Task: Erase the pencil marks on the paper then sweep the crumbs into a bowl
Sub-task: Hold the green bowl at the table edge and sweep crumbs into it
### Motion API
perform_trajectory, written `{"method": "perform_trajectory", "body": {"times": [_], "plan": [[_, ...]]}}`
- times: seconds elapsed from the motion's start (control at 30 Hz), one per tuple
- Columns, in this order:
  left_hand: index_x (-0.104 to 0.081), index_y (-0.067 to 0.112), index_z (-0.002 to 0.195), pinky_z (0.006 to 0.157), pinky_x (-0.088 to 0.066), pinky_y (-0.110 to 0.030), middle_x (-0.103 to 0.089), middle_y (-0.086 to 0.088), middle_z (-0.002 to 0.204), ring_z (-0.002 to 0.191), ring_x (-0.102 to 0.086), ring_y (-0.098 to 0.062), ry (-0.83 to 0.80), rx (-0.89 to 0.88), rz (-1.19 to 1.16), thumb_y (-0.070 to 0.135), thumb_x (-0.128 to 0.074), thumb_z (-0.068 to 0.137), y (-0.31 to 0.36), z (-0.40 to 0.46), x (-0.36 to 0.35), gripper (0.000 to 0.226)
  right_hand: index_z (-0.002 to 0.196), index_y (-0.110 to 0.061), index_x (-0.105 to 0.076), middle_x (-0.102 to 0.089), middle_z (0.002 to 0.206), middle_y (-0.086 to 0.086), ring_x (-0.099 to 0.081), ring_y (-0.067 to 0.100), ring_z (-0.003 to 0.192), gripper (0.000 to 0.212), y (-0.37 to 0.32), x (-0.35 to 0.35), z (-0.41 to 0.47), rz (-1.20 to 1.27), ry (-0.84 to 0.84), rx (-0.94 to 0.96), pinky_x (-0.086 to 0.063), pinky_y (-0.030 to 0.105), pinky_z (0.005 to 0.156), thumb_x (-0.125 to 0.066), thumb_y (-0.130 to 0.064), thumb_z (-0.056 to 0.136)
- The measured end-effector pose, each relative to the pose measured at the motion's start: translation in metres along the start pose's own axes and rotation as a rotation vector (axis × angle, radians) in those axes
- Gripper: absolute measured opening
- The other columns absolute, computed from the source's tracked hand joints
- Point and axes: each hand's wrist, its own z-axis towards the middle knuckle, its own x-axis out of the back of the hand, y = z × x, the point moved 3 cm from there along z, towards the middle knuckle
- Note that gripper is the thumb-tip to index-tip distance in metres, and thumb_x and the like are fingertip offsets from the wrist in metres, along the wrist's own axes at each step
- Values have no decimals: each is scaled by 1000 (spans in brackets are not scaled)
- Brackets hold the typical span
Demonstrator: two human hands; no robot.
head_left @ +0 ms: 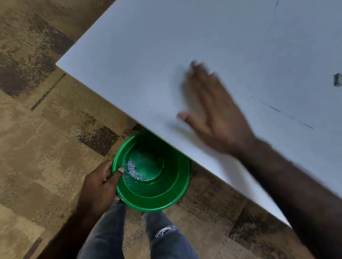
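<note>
A green bowl [162, 197] hangs below the near edge of the white table [131, 46], partly tucked under it. My left hand [98, 187] grips its left rim, thumb inside. A small heap of grey eraser crumbs [132, 170] lies inside the bowl near that thumb. My right hand [213, 112] lies flat on the table with straight fingers, blurred by motion, a little back from the edge above the bowl. A white sheet of paper [310, 57] lies at the right, its edges faintly dark. A small grey eraser [338, 80] sits on the paper at the far right.
Patterned brown carpet [26, 120] covers the floor left of and below the table. My legs in grey jeans [165, 243] stand under the bowl. The table's corner [57, 64] points left.
</note>
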Motion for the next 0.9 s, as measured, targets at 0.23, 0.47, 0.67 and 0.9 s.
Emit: {"method": "perform_trajectory", "body": {"times": [0.23,0.47,0.67,0.9], "plan": [[-70,39,101,42,-57,-29,-77,-1,77,57,-75,-19,-24,26,-34,12,-60,106,-1,-2,-3,30,168,-5,-4,4,177,17,7,27,165,104,39,-8,45,-130,-114,-131,-1,50,134,-18,-83,100],[-72,38,102,52,-61,-38,-77,-2,79,61,-76,-21,-15,16,-37,13,-60,106,-5,2,-1,28,167,-1,-15,-4,176,22,0,32,165,114,-57,-32,-20,-21,-247,381,-10,58,132,-46,-82,93],[-71,34,99,43,-54,-27,-75,-4,71,48,-71,-20,1,-18,-2,15,-61,106,-4,7,6,22,161,0,-35,-27,172,19,-21,28,163,88,-23,-6,-25,120,-92,290,-20,55,132,-51,-63,103],[-71,36,101,40,-54,-25,-77,1,75,52,-74,-16,9,-2,-15,12,-61,105,-8,7,9,26,168,-4,4,13,176,15,14,25,164,105,36,-4,-2,-132,-160,-238,0,49,134,-17,-82,100]]}}
